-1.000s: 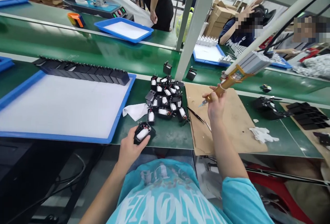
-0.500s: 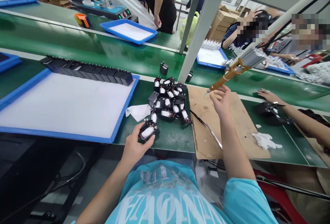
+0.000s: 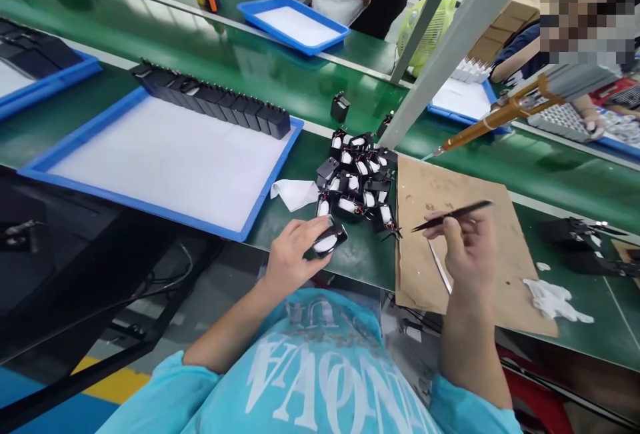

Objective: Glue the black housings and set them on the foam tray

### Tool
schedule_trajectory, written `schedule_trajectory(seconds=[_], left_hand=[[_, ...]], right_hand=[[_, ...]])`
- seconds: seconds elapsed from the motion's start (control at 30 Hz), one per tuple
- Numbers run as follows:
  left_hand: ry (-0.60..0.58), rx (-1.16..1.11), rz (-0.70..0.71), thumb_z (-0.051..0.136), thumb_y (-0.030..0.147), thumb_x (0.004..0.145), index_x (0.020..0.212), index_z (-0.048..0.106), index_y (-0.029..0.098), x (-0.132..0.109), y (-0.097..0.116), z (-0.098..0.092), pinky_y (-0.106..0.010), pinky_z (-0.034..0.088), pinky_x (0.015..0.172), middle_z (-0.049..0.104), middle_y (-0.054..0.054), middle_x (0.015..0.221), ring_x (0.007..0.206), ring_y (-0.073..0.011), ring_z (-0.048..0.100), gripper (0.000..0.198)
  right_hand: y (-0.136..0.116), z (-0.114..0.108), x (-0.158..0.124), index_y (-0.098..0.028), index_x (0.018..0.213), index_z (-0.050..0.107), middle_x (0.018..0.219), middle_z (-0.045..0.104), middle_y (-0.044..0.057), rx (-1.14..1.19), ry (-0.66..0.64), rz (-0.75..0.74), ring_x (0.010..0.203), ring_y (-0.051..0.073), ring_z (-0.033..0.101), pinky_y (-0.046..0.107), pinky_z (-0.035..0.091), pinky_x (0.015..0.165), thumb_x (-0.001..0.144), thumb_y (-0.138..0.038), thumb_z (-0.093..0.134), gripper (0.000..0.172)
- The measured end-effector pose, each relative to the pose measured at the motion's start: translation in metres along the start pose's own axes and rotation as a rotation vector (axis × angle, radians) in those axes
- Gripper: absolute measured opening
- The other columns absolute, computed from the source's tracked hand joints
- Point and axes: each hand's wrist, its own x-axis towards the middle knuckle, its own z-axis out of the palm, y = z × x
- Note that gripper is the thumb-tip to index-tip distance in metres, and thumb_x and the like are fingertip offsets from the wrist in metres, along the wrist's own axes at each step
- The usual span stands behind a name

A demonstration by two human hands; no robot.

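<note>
My left hand (image 3: 293,254) grips a small black housing with a white part inside (image 3: 330,241) at the near edge of the green bench. My right hand (image 3: 467,247) is closed on black tweezers (image 3: 450,215), their tips pointing left toward the pile of the same black housings (image 3: 357,181). The hand hovers over a brown cardboard sheet (image 3: 445,194). A thin metal tool (image 3: 440,267) lies on the cardboard under that hand. An orange soldering-type tool (image 3: 493,121) hangs on its line above the cardboard, free of my hand.
A blue tray with a white pad (image 3: 165,161) carries a row of black housings (image 3: 215,101) along its far edge. A white wipe (image 3: 295,193) lies beside the pile. One lone housing (image 3: 340,107) stands behind. Other people sit and stand across the belt.
My right hand let go of the hanging orange tool, came down and picked up the black tweezers. The view shifted so everything sits further right. My left hand kept its housing.
</note>
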Motion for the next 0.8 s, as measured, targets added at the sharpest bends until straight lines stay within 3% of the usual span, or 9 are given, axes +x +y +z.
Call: schedule_trajectory(seconds=[0.07, 0.2, 0.37, 0.8], left_hand=[[0.002, 0.034, 0.038, 0.068, 0.015, 0.079, 0.129, 0.050, 0.024, 0.001, 0.002, 0.001, -0.034, 0.054, 0.081, 0.067, -0.010, 0.122, 0.099, -0.0219, 0.064, 0.054], [-0.013, 0.107, 0.084, 0.068, 0.016, 0.080, 0.129, 0.050, 0.023, 0.001, 0.005, 0.001, -0.035, 0.053, 0.080, 0.066, -0.011, 0.123, 0.098, -0.0230, 0.064, 0.053], [-0.007, 0.148, 0.091, 0.068, 0.018, 0.081, 0.127, 0.052, 0.023, 0.002, 0.008, -0.002, -0.035, 0.053, 0.079, 0.066, -0.011, 0.124, 0.095, -0.0227, 0.062, 0.050], [-0.007, 0.152, 0.133, 0.069, 0.018, 0.080, 0.127, 0.052, 0.023, 0.002, 0.012, -0.006, -0.035, 0.054, 0.079, 0.066, -0.012, 0.124, 0.093, -0.0227, 0.060, 0.050]], right_hand=[[-0.029, 0.015, -0.018, -0.025, 0.103, 0.050, 0.084, 0.074, 0.000, 0.281, -0.015, -0.105, 0.055, 0.013, 0.067, 0.027, 0.056, 0.051, 0.089, -0.027, 0.060, 0.017], [-0.060, 0.050, -0.046, -0.028, 0.105, 0.054, 0.094, 0.075, 0.000, 0.547, -0.178, -0.126, 0.079, 0.014, 0.073, 0.027, 0.064, 0.063, 0.085, -0.011, 0.064, 0.028], [-0.062, 0.063, -0.054, -0.026, 0.105, 0.057, 0.095, 0.073, -0.001, 0.641, -0.245, -0.063, 0.083, 0.011, 0.072, 0.026, 0.065, 0.072, 0.085, -0.004, 0.061, 0.030], [-0.061, 0.064, -0.058, -0.026, 0.104, 0.056, 0.094, 0.073, -0.001, 0.613, -0.275, -0.023, 0.076, 0.011, 0.073, 0.026, 0.066, 0.069, 0.085, -0.006, 0.062, 0.029]])
